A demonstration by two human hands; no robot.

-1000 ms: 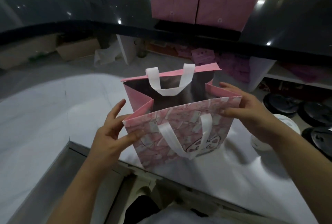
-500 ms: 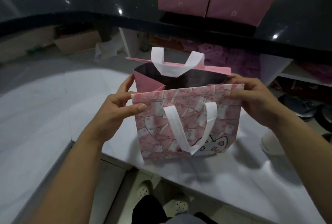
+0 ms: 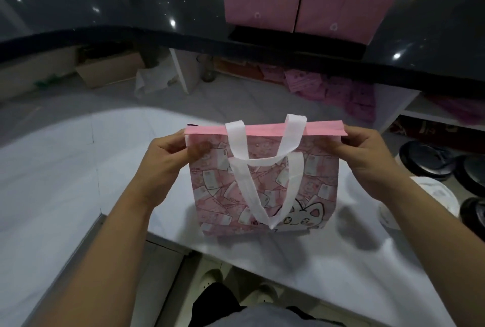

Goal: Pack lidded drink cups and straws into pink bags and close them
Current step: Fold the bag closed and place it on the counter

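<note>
The bag [image 3: 265, 190] stood upright on the table [image 3: 65, 169] near its front edge, cat print towards me, so its base carried the weight while I worked at the top. I held it by the two upper corners because, as I judged, that would bring the mouth flat along the whole pink rim. My left hand [image 3: 168, 158] pinched the left corner between thumb and curled fingers, and my right hand [image 3: 364, 153] pinched the right corner likewise. The rim lay closed between them, with the white handles [image 3: 237, 143] draped down the front. What was inside I could not see. A white cup [image 3: 435, 195] stood beside my right forearm.
</note>
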